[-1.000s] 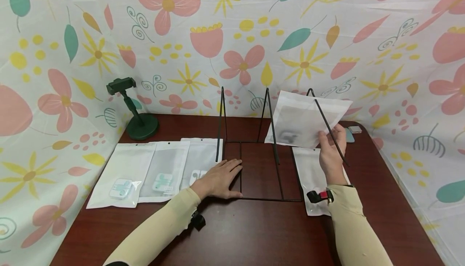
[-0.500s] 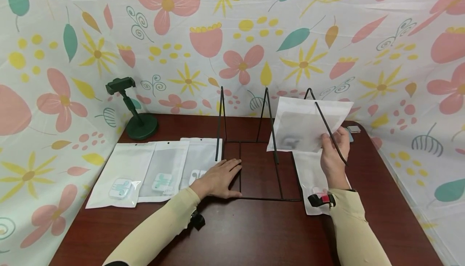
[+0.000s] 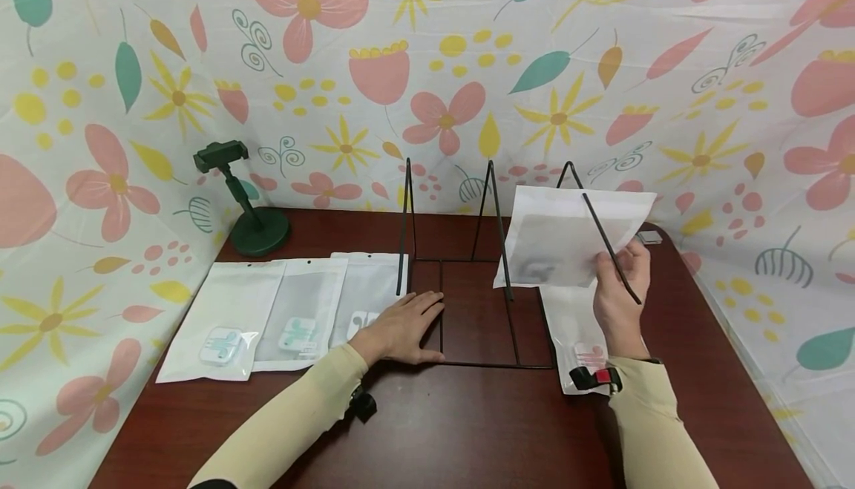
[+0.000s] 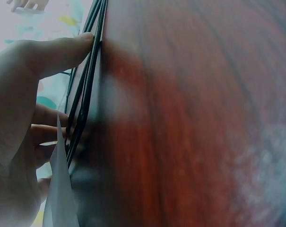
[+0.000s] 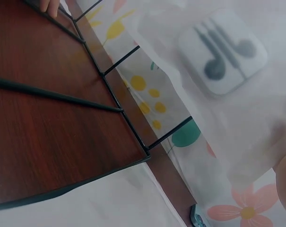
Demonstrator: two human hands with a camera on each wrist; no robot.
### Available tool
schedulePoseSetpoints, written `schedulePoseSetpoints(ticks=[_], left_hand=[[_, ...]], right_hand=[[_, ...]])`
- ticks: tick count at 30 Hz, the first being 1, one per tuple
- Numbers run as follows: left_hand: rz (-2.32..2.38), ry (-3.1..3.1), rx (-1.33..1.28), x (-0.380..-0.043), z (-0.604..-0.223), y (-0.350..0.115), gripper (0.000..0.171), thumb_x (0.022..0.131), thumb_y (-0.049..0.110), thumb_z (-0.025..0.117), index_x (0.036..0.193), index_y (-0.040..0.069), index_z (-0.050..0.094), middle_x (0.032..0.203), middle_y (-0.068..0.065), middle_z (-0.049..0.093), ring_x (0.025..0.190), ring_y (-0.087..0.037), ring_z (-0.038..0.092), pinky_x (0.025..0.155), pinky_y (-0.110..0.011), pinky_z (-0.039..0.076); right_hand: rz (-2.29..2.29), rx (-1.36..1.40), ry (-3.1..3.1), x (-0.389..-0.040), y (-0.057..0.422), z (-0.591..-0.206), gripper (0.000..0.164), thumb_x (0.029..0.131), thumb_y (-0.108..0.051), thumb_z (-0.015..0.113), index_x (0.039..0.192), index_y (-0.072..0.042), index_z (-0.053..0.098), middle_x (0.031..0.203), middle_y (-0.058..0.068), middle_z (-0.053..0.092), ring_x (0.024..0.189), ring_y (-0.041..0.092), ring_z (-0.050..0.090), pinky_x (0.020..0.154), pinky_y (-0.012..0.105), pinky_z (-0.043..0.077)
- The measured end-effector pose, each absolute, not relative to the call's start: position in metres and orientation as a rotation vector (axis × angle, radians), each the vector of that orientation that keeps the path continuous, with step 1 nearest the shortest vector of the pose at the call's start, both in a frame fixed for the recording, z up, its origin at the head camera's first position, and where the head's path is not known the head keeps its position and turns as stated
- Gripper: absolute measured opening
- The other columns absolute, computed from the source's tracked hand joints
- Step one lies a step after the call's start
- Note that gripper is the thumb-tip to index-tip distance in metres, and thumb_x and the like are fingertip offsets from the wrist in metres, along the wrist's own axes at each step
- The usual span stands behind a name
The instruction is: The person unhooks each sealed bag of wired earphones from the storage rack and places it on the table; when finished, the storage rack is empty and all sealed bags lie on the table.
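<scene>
My right hand (image 3: 623, 289) pinches a white zip pouch (image 3: 568, 233) by its right edge. The pouch hangs tilted between the middle and right uprights of a black wire rack (image 3: 494, 366). Through its frosted film, in the right wrist view, a square case with earphones (image 5: 223, 52) shows. My left hand (image 3: 404, 329) rests with spread fingers on the rack's front left corner. In the left wrist view its thumb (image 4: 62, 54) touches the wires. Beneath my right hand another white pouch (image 3: 574, 326) lies on the table, partly hidden.
Three pouches with earphone cases lie overlapping left of the rack: one outermost (image 3: 243, 296), one in the middle (image 3: 310, 292), one partly under my left hand (image 3: 374, 274). A dark green phone stand (image 3: 259, 233) is behind them. A small flat item (image 3: 649, 237) lies at back right.
My right hand has lowered the pouch and shifted it slightly right and toward me between the rack's uprights. My left hand has stayed on the rack's corner.
</scene>
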State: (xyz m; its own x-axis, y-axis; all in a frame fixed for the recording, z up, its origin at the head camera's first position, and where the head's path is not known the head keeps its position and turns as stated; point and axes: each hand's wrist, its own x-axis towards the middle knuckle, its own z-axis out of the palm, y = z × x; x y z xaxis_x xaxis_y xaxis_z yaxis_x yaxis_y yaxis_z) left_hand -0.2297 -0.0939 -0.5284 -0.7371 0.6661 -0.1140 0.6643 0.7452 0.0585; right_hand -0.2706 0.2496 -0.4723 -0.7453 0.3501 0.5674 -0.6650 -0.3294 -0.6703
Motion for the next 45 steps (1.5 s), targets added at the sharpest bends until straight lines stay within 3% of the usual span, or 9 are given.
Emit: schedulePoseSetpoints(ticks=[8, 13, 31, 45], left_hand=[[0.01, 2.808, 1.062, -0.23, -0.526, -0.093, 0.097, 0.074, 0.076, 0.044, 0.144, 0.012, 0.027, 0.152, -0.004, 0.017, 0.14, -0.021, 0.014, 0.113, -0.041, 0.016], [0.0, 2.81, 1.075, -0.231, -0.526, -0.093, 0.097, 0.074, 0.077, 0.044, 0.144, 0.011, 0.028, 0.152, -0.005, 0.018, 0.14, -0.022, 0.016, 0.113, -0.041, 0.016], [0.044, 2.822, 1.091, -0.229, -0.528, -0.095, 0.097, 0.074, 0.077, 0.044, 0.143, 0.011, 0.029, 0.151, -0.005, 0.02, 0.139, -0.022, 0.018, 0.113, -0.041, 0.017], [0.039, 2.822, 1.077, -0.228, -0.527, -0.093, 0.097, 0.074, 0.076, 0.045, 0.143, 0.011, 0.029, 0.152, -0.004, 0.019, 0.14, -0.021, 0.017, 0.113, -0.04, 0.017]], right_hand=[[2.156, 0.461, -1.177, -0.263, 0.249, -0.471, 0.035, 0.082, 0.022, 0.043, 0.114, 0.008, 0.044, 0.094, 0.017, 0.056, 0.077, 0.021, 0.051, 0.064, 0.028, 0.044], [2.141, 0.468, -1.177, -0.258, 0.25, -0.471, 0.036, 0.082, 0.022, 0.044, 0.115, 0.009, 0.043, 0.099, 0.019, 0.055, 0.085, 0.022, 0.054, 0.066, 0.029, 0.046], [2.13, 0.487, -1.178, -0.238, 0.251, -0.469, 0.036, 0.082, 0.024, 0.041, 0.116, 0.011, 0.042, 0.098, 0.019, 0.054, 0.086, 0.023, 0.054, 0.064, 0.028, 0.043], [2.118, 0.474, -1.187, -0.224, 0.253, -0.466, 0.037, 0.081, 0.024, 0.043, 0.116, 0.012, 0.041, 0.1, 0.021, 0.056, 0.091, 0.026, 0.055, 0.07, 0.029, 0.046]])
